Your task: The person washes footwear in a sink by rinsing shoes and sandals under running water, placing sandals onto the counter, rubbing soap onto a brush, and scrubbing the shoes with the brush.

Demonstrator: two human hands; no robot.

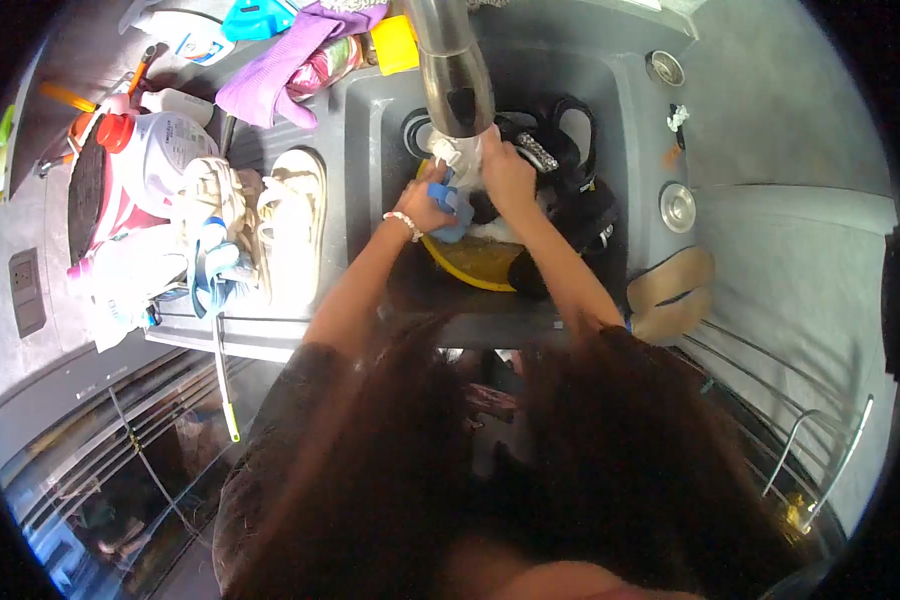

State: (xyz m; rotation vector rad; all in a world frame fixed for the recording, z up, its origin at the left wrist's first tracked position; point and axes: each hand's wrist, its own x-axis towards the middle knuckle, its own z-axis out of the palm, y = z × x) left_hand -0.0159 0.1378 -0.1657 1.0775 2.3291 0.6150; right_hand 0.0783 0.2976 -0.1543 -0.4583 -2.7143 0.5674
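Observation:
Both hands are inside a dark grey sink (362, 150), over a yellow basin (470, 272). My left hand (428, 205), with a beaded bracelet at the wrist, is closed on a blue brush (448, 205). A small whitish item (443, 150) lies just beyond its fingertips. My right hand (506, 172) is below the end of a large tap (455, 80); its fingers are curled, and what they hold is hidden behind the tap and the water. Black straps and shoes (575, 150) fill the right part of the sink. Foam floats in the basin.
Light shoes (295, 215), a detergent bottle with a red cap (165, 150) and a purple cloth (280, 75) are left of the sink. A yellow sponge (395, 45) sits behind it. Tan insoles (672, 290) rest at the right edge, near a wire rack (790, 400).

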